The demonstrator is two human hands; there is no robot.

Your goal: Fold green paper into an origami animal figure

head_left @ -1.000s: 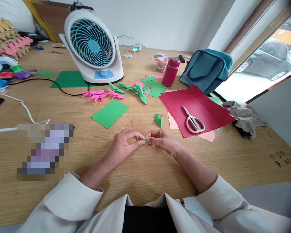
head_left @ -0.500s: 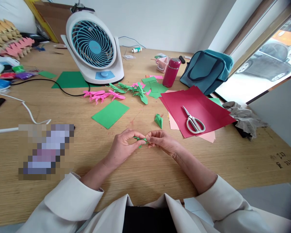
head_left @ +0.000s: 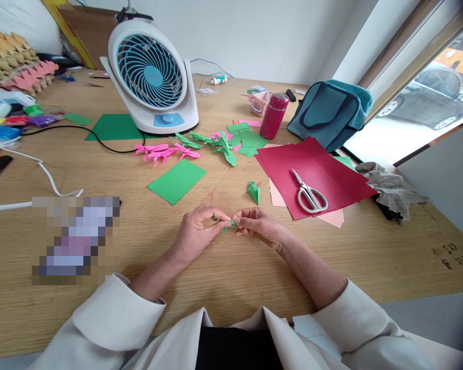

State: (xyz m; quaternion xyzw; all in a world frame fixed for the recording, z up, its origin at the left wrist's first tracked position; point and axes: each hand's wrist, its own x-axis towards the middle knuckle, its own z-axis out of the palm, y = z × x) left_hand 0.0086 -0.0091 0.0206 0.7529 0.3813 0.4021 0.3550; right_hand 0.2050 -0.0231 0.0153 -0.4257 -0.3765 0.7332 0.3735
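A small folded green paper piece (head_left: pixel 224 230) is pinched between my two hands, low over the wooden table, and fingers cover most of it. My left hand (head_left: pixel 199 228) grips its left side with thumb and forefinger. On its right side my right hand (head_left: pixel 257 226) pinches it, fingertips nearly touching those of the left. Just beyond the right hand lies another folded green piece (head_left: pixel 253 192). Green rectangular sheets (head_left: pixel 177 181) lie beyond the left hand. Pink folded figures (head_left: pixel 160 152) and green folded figures (head_left: pixel 226 149) sit farther back.
Scissors (head_left: pixel 310 198) rest on red sheets (head_left: pixel 327 172) at the right. A fan (head_left: pixel 153 77), a red bottle (head_left: pixel 273 115) and a teal bag (head_left: pixel 330 115) stand at the back. A blurred-out flat object (head_left: pixel 79 236) lies on the table (head_left: pixel 139 334) at left.
The view has shifted very slightly. Both hands keep their pinch on the green piece, whose lower tip shows at a slightly different angle.
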